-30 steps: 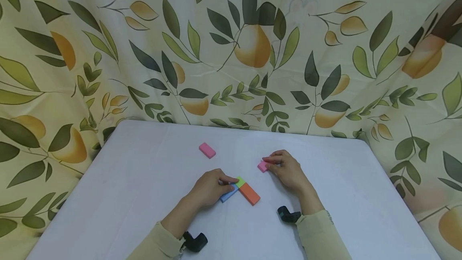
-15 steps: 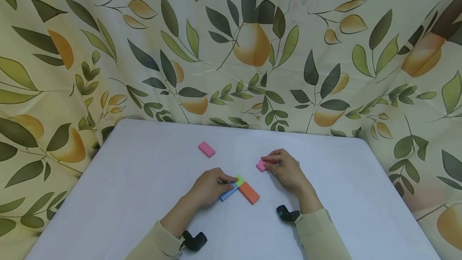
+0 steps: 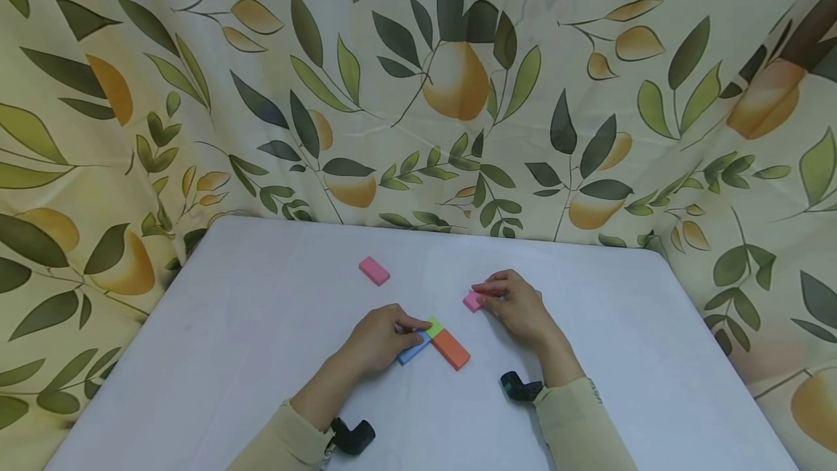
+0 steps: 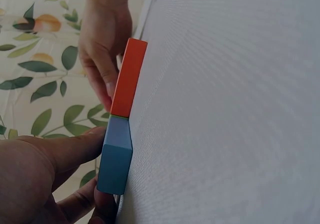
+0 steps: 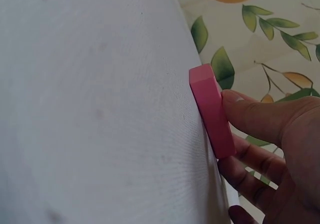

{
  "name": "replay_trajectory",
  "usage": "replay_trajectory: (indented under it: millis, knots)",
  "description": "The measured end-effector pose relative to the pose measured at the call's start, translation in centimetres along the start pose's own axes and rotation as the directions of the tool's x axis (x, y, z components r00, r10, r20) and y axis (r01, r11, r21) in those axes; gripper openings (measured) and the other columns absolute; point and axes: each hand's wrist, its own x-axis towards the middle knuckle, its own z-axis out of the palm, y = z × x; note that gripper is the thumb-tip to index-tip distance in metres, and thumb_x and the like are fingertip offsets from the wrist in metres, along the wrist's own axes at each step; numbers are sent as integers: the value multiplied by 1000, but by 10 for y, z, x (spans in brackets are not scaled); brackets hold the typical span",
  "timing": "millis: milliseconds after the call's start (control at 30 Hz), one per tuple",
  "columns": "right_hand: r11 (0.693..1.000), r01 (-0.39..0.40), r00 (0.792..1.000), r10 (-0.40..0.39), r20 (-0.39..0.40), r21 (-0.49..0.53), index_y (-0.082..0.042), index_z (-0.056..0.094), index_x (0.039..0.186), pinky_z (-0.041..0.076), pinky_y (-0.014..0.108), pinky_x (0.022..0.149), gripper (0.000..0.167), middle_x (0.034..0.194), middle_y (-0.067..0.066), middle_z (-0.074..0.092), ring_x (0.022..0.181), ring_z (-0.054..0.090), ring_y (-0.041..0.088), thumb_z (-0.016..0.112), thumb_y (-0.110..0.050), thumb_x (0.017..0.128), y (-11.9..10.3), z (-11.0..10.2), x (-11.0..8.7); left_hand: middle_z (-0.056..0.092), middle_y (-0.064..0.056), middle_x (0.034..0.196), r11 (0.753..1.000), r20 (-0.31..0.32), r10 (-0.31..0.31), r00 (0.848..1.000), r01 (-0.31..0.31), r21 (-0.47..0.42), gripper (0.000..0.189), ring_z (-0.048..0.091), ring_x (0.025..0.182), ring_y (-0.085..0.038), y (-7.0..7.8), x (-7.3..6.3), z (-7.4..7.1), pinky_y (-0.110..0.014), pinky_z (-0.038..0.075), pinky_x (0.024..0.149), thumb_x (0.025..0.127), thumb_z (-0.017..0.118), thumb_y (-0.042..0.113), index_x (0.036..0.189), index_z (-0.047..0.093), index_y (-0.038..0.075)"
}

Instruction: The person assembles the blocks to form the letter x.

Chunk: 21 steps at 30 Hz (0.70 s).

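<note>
My left hand (image 3: 382, 339) pinches a blue block (image 4: 116, 159) lying on the white table. In the left wrist view its thumb lies along one side of the block and fingers are at the other. The index fingertip reaches a small lime-green block (image 3: 435, 326), which sits between the blue block and an orange block (image 3: 452, 350); together the three form an angled, bent shape. To the right, my right hand (image 3: 519, 307) holds a pink block (image 5: 212, 112) between thumb and fingers, low at the table surface. Part of that block is hidden by the fingers in the head view.
A second pink block (image 3: 374, 271) lies farther back on the white-covered table (image 3: 261, 296). Behind the table's far edge hangs a leaf-and-fruit patterned curtain (image 3: 405, 93). Black wrist cameras (image 3: 354, 438) stick out from both sleeves.
The right hand has edged very slightly left with its pink block. The left hand and the joined blocks stay in place; the head view has shifted a little.
</note>
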Motion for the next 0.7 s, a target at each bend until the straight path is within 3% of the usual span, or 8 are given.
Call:
replay_trajectory:
  millis: [700]
  knots:
    - [1000, 3, 1000, -3, 31, 6, -25, 80, 119, 31, 61, 110, 23, 130, 2, 59, 129, 52, 30, 75, -26, 96, -3, 2, 0, 61, 8, 90, 1000, -6, -12, 1000, 12, -3, 22, 55, 85, -13, 2, -1, 0, -30, 42, 67, 95, 76, 27, 114, 80, 39]
